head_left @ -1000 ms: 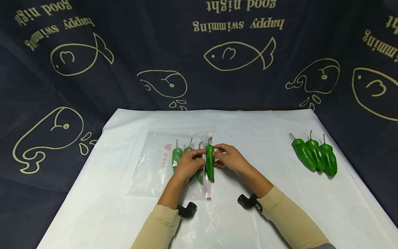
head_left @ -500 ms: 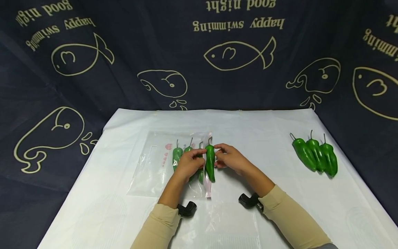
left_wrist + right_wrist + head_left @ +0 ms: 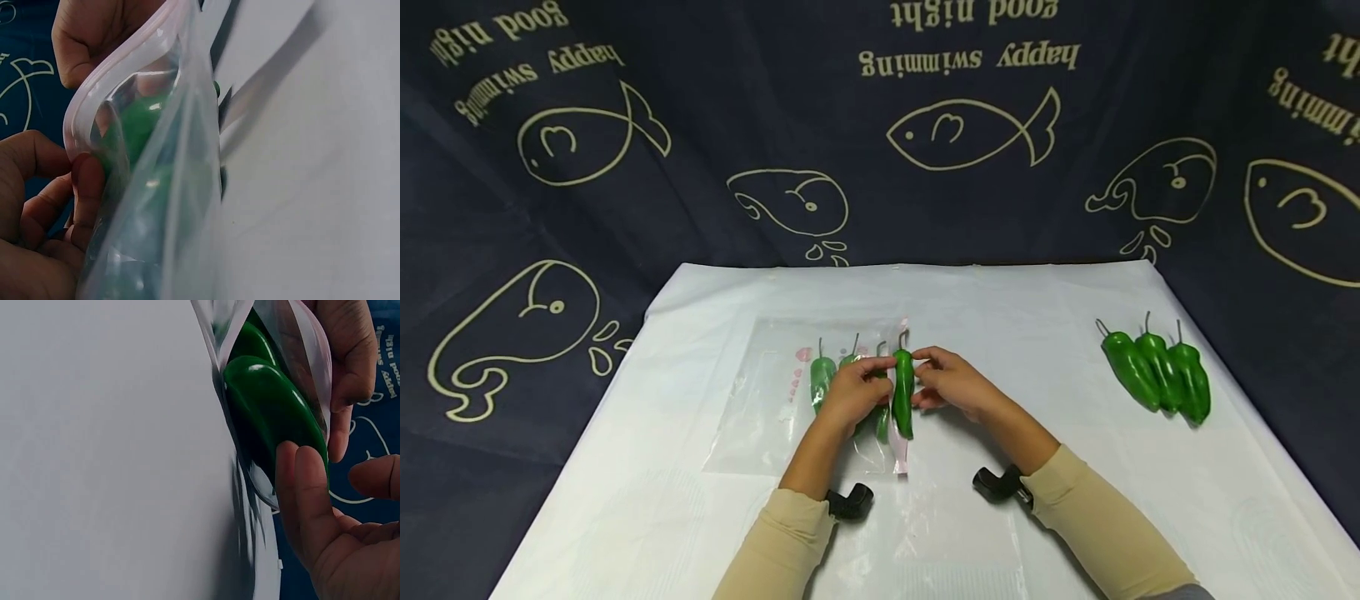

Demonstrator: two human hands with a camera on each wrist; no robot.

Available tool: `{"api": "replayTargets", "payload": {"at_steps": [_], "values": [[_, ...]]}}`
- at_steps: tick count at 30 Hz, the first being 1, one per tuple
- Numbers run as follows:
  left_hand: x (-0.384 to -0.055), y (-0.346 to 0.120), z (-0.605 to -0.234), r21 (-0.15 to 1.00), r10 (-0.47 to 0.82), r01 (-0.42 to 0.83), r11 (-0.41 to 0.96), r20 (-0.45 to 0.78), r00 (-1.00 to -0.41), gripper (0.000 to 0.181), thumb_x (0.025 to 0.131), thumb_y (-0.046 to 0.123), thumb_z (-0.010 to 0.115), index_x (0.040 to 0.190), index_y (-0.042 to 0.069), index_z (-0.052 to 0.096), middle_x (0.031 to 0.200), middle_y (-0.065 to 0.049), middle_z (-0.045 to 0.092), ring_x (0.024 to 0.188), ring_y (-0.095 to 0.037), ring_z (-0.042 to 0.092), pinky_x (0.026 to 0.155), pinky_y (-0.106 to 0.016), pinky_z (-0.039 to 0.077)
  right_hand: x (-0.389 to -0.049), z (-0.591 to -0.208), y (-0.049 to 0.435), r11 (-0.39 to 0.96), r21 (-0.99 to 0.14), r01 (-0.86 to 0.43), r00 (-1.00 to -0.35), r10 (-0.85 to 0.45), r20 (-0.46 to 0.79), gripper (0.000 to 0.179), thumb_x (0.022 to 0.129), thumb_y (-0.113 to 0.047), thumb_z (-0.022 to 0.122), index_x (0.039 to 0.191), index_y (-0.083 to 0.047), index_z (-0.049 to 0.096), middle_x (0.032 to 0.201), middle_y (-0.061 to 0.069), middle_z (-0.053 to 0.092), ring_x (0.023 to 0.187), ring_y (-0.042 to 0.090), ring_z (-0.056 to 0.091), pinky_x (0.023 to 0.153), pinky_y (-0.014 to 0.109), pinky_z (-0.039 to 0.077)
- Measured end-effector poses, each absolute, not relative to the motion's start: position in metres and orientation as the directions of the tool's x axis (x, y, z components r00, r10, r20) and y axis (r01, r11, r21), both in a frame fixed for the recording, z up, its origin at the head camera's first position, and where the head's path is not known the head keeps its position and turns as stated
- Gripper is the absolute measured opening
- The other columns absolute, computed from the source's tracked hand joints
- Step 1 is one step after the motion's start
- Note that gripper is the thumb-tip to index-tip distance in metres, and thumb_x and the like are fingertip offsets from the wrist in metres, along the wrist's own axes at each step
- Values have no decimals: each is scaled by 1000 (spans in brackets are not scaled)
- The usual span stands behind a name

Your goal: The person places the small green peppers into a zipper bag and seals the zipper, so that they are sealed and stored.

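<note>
A clear zip bag [image 3: 741,417] with a pink-edged mouth lies on the table, its mouth facing right. Several green peppers [image 3: 822,382] show through its plastic. With thumb and finger, my left hand [image 3: 852,396] pinches the bag's rim, and the left wrist view has the lifted pink edge [image 3: 94,72] bowed open. One more green pepper [image 3: 272,403] sits right at that mouth, stem pointing to the back. Fingertips of my right hand [image 3: 953,383] press against its right side, fingers fairly straight, another digit held apart from it.
A group of three green peppers [image 3: 1156,371] rests at the table's right side. Near the front, a flat clear plastic sheet or bag [image 3: 962,533] lies on the white tablecloth [image 3: 1045,317]. A dark printed curtain [image 3: 820,75] hangs behind the table.
</note>
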State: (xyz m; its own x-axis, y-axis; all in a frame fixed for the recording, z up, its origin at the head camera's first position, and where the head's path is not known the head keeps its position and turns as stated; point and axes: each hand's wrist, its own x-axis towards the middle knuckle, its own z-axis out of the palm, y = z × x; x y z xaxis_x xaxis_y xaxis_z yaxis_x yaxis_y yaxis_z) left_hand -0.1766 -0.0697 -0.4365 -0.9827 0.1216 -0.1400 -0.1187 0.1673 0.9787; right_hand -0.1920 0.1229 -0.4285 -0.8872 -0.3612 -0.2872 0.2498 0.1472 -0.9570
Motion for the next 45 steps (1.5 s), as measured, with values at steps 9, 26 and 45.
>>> {"api": "replayTargets", "payload": {"at_steps": [9,26,45], "values": [[-177,-70,-435,983,127,-116,145,-135,-983,45,78,-1,59,121,4,70,86,-10,63,70,-14,57,65,-27,55,-191,-429,121,134,-952,274,-875,-376,-305,45,99,-7,47,143,-1,41,116,19,52,81,25,71,65,28,59],[-178,-70,-436,987,136,-100,123,-116,-984,46,76,-2,58,119,0,70,94,-13,60,74,-14,56,67,-26,56,-187,-436,107,50,-949,312,-853,-424,-303,52,95,-5,45,146,0,36,124,19,47,87,26,69,70,31,59],[-179,-72,-440,984,164,-117,138,-139,-977,48,78,-2,58,125,-3,66,121,-19,62,80,-14,58,70,-27,57,-185,-442,102,-49,-926,375,-851,-415,-323,72,88,-2,45,154,-7,19,131,20,47,86,24,67,71,34,59]]}}
